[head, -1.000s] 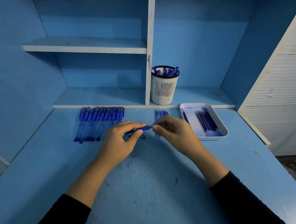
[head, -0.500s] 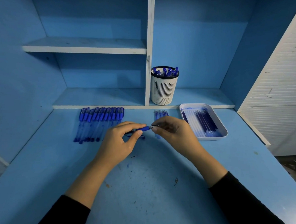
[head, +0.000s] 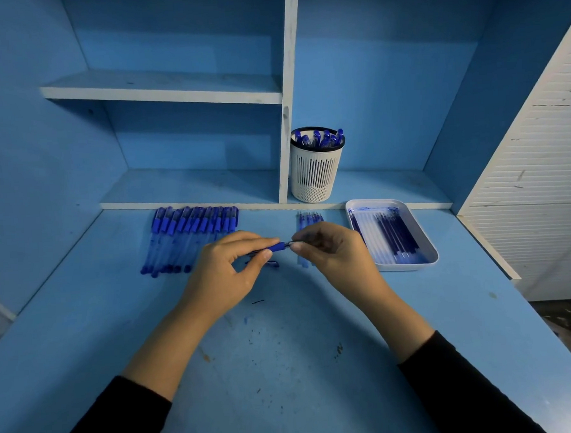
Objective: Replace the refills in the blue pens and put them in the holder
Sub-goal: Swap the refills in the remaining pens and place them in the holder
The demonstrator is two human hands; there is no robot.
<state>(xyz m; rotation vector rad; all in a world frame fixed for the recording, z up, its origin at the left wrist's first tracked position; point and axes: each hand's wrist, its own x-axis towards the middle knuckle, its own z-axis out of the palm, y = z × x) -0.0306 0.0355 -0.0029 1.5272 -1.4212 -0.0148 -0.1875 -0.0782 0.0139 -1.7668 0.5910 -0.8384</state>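
Observation:
My left hand [head: 226, 272] grips a blue pen [head: 277, 247] held level above the desk, its blue grip end pointing right. My right hand [head: 337, 251] pinches the thin refill tip at that end; most of the refill is hidden by the fingers. A small dark blue pen part [head: 269, 263] lies on the desk under the hands. A row of several blue pens [head: 187, 239] lies at the back left. Several loose refills [head: 307, 219] lie behind my right hand. The white slotted holder [head: 316, 171] on the low shelf has several blue pens standing in it.
A white tray [head: 423, 258] with several dark refills sits at the right of the desk. A vertical shelf divider [head: 285, 117] stands just left of the holder. A white slatted panel [head: 547, 182] borders the right side. Ink specks mark the blue desk [head: 285, 365].
My right hand has shifted slightly, showing a short length of refill tip between the pen's end and its fingers. My left hand keeps the pen in the same place.

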